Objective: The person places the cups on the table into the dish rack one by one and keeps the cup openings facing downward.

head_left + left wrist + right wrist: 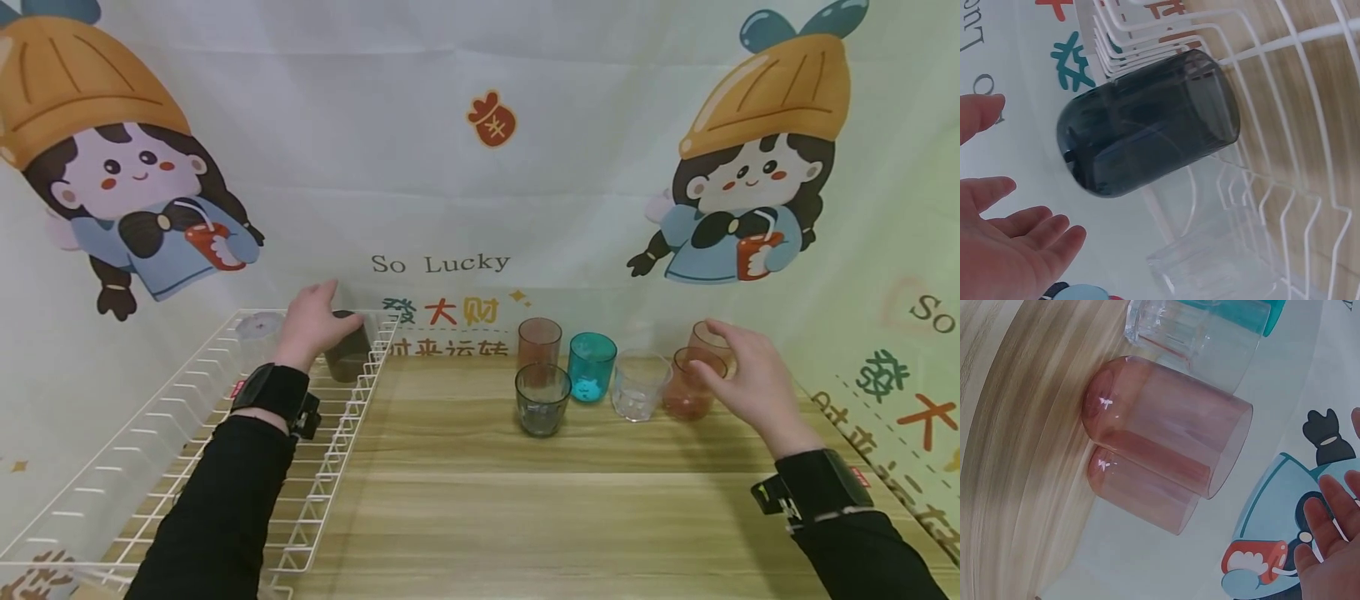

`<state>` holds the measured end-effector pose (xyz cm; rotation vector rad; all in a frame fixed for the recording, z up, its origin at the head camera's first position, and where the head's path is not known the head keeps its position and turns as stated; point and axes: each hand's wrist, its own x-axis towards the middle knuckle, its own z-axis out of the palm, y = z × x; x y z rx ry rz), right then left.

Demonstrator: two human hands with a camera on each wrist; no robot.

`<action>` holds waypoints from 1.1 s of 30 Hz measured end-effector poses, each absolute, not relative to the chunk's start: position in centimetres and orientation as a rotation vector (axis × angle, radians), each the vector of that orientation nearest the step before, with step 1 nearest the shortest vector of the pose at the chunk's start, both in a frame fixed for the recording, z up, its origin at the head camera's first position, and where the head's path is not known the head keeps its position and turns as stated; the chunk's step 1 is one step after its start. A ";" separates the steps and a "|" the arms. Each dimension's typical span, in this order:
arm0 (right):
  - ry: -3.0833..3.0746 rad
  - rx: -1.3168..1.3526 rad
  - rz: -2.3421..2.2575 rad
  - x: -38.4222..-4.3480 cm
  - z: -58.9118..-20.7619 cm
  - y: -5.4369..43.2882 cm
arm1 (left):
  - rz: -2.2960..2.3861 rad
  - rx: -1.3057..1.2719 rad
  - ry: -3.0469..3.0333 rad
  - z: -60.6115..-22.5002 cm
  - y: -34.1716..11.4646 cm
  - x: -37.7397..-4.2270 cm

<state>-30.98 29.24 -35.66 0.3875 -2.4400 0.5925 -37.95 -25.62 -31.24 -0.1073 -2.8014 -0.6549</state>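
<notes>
My left hand (309, 325) hovers by a dark grey glass (348, 350) at the far end of a white wire rack (330, 475). Its fingers are spread and apart from the glass in the left wrist view. That glass stands mouth down, its rounded base up. A clear glass (1210, 262) is in the rack beside it. My right hand (757, 383) is held, fingers parted, just above two pink glasses; the nearer pink glass (1166, 425) and the farther pink glass (1144, 494) stand upright on the table. The right wrist view shows a gap between fingers and glasses.
Left of the pink pair stand a clear glass (637, 392), a teal glass (592, 367), a grey glass (542, 404) and a reddish-brown glass (539, 337) behind it. A printed cloth (585, 200) hangs behind the wooden table (480, 517).
</notes>
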 end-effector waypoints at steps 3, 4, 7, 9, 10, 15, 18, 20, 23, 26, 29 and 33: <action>-2.444 0.393 0.588 -31.1 -35.7 29.3 | -0.636 -0.130 -2.796 -30.8 -25.6 -37.7; -2.444 0.396 0.587 -31.2 -35.7 29.3 | -0.631 -0.139 -2.795 -30.7 -25.5 -37.6; -2.441 0.411 0.579 -31.3 -35.8 29.4 | -0.621 -0.162 -2.798 -30.4 -25.4 -37.3; -2.433 0.430 0.571 -31.5 -35.9 29.5 | -0.621 -0.179 -2.797 -30.3 -25.4 -37.1; -2.429 0.439 0.568 -31.5 -35.9 29.5 | -0.620 -0.186 -2.795 -30.2 -25.4 -37.1; -2.418 0.477 0.556 -31.8 -36.1 29.7 | -0.624 -0.223 -2.776 -29.7 -25.0 -36.5; -2.423 0.492 0.543 -31.9 -36.2 29.9 | -0.613 -0.250 -2.777 -29.3 -24.6 -36.1; -2.429 0.501 0.529 -32.1 -36.4 30.1 | -0.608 -0.263 -2.781 -29.1 -24.3 -35.9; -2.438 0.514 0.516 -32.3 -36.7 30.3 | -0.601 -0.274 -2.784 -28.8 -24.0 -35.6; -2.446 0.514 0.518 -32.4 -36.8 30.3 | -0.616 -0.280 -2.778 -28.5 -23.9 -35.4; -2.448 0.514 0.516 -32.4 -36.9 30.4 | -0.621 -0.304 -2.770 -28.3 -23.7 -35.2; -2.445 0.519 0.493 -32.5 -37.0 30.5 | -0.640 -0.340 -2.765 -27.9 -23.3 -34.9</action>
